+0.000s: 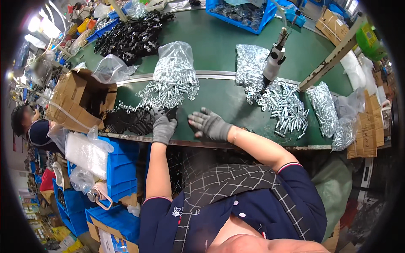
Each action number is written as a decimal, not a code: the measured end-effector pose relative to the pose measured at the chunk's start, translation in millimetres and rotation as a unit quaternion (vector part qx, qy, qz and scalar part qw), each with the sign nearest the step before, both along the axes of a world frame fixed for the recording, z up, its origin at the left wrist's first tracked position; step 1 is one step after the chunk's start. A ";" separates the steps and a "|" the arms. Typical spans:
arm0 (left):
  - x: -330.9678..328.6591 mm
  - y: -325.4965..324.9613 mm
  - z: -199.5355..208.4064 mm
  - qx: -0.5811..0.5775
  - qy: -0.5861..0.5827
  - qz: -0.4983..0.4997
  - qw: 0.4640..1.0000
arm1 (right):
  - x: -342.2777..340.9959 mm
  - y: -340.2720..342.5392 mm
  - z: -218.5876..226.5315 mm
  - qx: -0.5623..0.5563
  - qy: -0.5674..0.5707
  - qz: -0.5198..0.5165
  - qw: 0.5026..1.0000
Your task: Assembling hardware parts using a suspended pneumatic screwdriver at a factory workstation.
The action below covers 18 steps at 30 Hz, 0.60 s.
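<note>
My left hand (163, 129), gloved, pinches small black part (171, 113) at bench edge. My right hand (209, 124) open, fingers spread flat on green bench (219, 99), just right of part. Black parts pile (128, 121) left; silver bolts (173, 84) beyond.

Left hand (163, 129) on black part (172, 113) (gloved), right hand (209, 124) flat

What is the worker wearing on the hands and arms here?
Both the left hand and the right hand wear grey knitted work gloves that end at the wrist. The forearms are bare. Short navy sleeves with thin red-and-white edging cover the upper arms.
</note>
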<state>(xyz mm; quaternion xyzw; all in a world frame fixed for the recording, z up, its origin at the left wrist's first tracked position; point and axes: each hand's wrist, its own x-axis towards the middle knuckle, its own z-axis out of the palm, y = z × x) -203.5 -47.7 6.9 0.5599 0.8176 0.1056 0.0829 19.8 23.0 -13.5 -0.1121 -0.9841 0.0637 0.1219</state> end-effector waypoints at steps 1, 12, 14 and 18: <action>-6.1 -3.1 -16.4 0.130 0.037 -0.016 0.991 | -6.3 12.8 -2.5 0.007 0.006 -0.043 0.999; 20.5 -31.4 -8.0 0.058 -0.809 0.068 0.580 | 178.4 -7.0 76.3 -0.082 -0.025 -0.368 0.926; 54.9 -21.1 -4.3 0.043 -0.830 0.047 0.555 | 239.5 -11.7 74.3 -0.101 -0.124 -0.449 0.879; 126.0 7.6 14.7 -0.029 -0.843 0.008 0.536 | 270.9 -23.0 66.2 -0.125 -0.193 -0.494 0.839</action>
